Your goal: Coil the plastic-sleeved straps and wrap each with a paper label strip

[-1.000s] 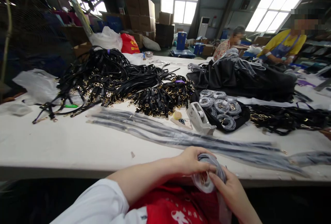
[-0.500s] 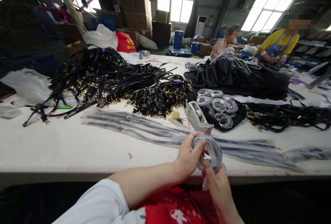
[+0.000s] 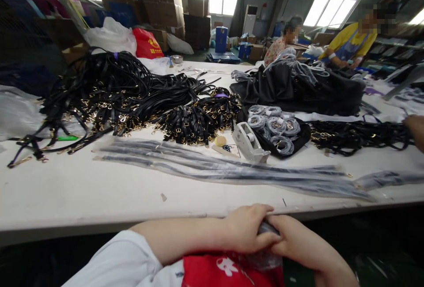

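Observation:
My left hand [image 3: 249,228] and my right hand [image 3: 289,236] are closed round a plastic-wrapped coil [image 3: 267,228], close to my red apron, just below the table's front edge. Only a small dark grey part of the coil shows between the fingers, with clear plastic under them. Long plastic-sleeved straps [image 3: 212,170] lie across the white table [image 3: 99,194] beyond my hands. Behind these stand a tape dispenser [image 3: 248,142] and a black holder with several wrapped coils [image 3: 276,126].
Black straps with gold clasps [image 3: 109,97] are heaped at the left, with buckled straps [image 3: 188,123] beside them. A large black bundle [image 3: 304,88] lies at the back right. Two people are across the table; another person's hand [image 3: 415,130] is at the right edge.
Both my hands have come down toward my apron with the coil, which has turned and is now mostly covered. Another person's hand has appeared at the right edge. The view has shifted slightly.

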The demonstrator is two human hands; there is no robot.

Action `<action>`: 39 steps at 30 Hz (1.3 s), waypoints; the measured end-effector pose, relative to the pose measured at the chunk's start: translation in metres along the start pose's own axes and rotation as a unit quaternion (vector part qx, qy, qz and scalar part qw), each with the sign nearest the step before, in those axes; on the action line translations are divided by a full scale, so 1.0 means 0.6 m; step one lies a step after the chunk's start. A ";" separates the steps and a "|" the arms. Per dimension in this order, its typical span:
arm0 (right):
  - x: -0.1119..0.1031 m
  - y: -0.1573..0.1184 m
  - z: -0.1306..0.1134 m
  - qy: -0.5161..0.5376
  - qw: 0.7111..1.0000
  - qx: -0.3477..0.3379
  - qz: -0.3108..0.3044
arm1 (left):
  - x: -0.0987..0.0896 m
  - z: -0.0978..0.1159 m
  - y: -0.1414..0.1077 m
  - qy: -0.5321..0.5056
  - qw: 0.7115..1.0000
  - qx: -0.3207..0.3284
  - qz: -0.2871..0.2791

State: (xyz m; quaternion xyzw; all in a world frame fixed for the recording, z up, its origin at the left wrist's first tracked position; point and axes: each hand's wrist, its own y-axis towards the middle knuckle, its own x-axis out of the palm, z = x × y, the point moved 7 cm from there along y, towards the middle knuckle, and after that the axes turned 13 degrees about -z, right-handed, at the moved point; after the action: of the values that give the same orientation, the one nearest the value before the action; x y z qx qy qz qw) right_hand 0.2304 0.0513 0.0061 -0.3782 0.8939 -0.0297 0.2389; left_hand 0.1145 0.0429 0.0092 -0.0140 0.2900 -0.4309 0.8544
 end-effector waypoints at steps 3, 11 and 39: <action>0.028 0.007 -0.004 -0.004 0.995 0.010 -0.097 | 0.024 -0.014 0.002 -0.017 1.000 -0.010 -0.018; -0.010 0.004 0.004 0.000 0.999 0.040 -0.019 | -0.053 -0.016 0.008 -0.201 0.970 0.021 0.133; 0.061 0.075 -0.048 -0.045 0.987 0.033 -0.150 | 0.013 -0.119 -0.113 -0.180 0.973 -0.133 0.049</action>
State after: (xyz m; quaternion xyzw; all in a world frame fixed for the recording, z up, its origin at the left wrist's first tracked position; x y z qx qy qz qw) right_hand 0.1657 0.0546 0.0063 -0.5008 0.8138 -0.0777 0.2844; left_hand 0.0323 0.0105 -0.0355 -0.1906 0.1866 -0.3366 0.9031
